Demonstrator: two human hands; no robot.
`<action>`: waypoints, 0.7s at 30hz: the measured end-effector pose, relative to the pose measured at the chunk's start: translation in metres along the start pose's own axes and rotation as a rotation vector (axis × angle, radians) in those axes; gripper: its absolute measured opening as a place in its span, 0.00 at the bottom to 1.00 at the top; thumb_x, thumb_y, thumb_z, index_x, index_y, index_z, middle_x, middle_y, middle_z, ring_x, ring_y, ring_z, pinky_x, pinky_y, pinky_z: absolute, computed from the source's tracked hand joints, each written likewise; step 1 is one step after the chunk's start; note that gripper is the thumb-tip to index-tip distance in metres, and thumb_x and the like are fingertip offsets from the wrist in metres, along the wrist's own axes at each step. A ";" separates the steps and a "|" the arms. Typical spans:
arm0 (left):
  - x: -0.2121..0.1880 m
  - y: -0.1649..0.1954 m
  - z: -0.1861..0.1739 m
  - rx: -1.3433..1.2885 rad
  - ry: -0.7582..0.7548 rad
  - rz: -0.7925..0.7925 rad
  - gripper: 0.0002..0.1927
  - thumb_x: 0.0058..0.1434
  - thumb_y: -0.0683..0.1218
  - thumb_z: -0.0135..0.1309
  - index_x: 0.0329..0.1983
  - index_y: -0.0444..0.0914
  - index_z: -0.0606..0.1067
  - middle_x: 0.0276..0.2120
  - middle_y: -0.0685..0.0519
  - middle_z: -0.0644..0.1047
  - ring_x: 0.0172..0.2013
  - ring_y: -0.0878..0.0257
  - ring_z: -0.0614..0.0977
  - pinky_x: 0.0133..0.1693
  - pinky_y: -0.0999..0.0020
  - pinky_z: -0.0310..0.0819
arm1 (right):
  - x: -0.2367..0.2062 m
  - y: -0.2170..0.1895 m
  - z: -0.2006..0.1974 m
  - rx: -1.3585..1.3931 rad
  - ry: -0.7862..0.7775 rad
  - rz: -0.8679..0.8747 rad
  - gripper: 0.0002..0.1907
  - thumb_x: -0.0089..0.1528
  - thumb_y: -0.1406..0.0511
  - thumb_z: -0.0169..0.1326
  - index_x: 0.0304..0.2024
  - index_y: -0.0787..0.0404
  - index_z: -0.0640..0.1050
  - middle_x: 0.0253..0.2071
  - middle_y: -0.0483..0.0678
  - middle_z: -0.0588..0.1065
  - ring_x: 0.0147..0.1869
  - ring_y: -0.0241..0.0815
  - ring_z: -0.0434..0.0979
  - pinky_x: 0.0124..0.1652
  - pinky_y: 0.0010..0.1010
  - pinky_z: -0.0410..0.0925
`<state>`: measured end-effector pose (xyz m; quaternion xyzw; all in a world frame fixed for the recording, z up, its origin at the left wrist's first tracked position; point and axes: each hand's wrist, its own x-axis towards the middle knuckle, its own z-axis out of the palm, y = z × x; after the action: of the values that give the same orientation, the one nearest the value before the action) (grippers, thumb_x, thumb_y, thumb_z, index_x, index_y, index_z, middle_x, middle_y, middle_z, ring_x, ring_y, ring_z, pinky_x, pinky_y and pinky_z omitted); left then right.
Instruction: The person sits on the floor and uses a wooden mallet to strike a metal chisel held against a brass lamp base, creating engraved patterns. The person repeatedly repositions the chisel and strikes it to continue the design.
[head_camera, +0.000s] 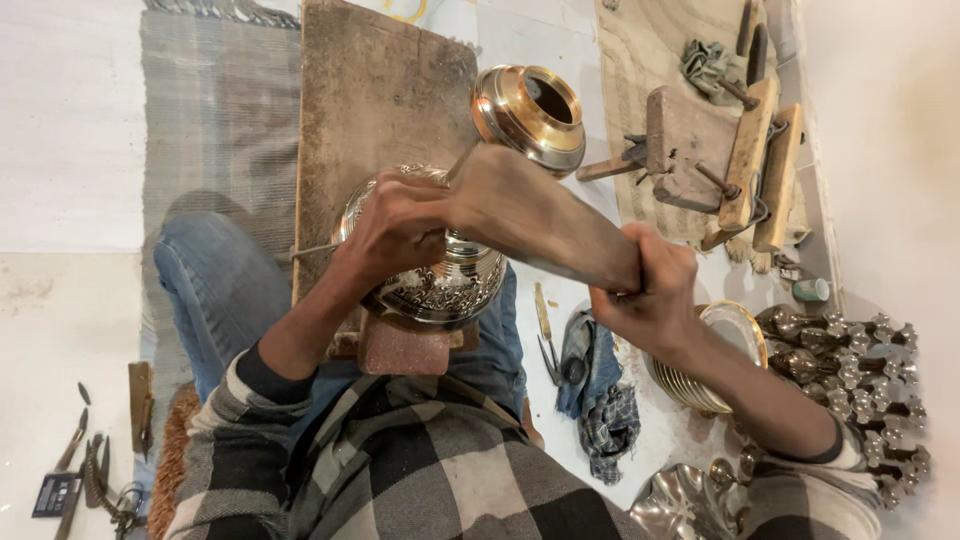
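Left hand clamps chisel on the stiff, slippery-looking pot; right hand grips the heavy-looking mallet.

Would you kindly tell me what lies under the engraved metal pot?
The engraved metal pot rests on a reddish block over the long wooden board. The left hand covers its top; the contact beneath is hidden.
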<state>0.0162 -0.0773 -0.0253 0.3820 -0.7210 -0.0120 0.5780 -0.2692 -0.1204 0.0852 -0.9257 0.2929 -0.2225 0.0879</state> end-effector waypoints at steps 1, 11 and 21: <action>0.000 -0.001 0.000 -0.016 0.007 0.008 0.09 0.45 0.34 0.52 0.27 0.39 0.78 0.20 0.56 0.75 0.23 0.62 0.77 0.23 0.63 0.72 | -0.002 0.001 0.000 -0.090 -0.011 -0.031 0.18 0.49 0.70 0.61 0.41 0.65 0.73 0.25 0.53 0.73 0.26 0.48 0.76 0.29 0.38 0.69; 0.003 -0.001 0.012 0.005 0.070 0.043 0.12 0.55 0.33 0.52 0.36 0.44 0.77 0.21 0.58 0.76 0.20 0.69 0.75 0.20 0.73 0.71 | -0.007 0.004 0.001 -0.109 0.056 -0.044 0.15 0.51 0.73 0.61 0.40 0.67 0.74 0.24 0.52 0.73 0.23 0.44 0.75 0.26 0.34 0.67; 0.003 0.002 0.016 0.041 0.102 0.072 0.26 0.52 0.30 0.47 0.50 0.44 0.80 0.27 0.53 0.82 0.18 0.69 0.75 0.19 0.73 0.71 | -0.001 -0.012 -0.004 -0.004 -0.026 0.092 0.16 0.52 0.73 0.60 0.42 0.70 0.73 0.25 0.54 0.74 0.27 0.44 0.80 0.29 0.33 0.70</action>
<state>0.0016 -0.0839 -0.0272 0.3676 -0.7040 0.0432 0.6061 -0.2654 -0.1103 0.0916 -0.9143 0.3346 -0.2054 0.0999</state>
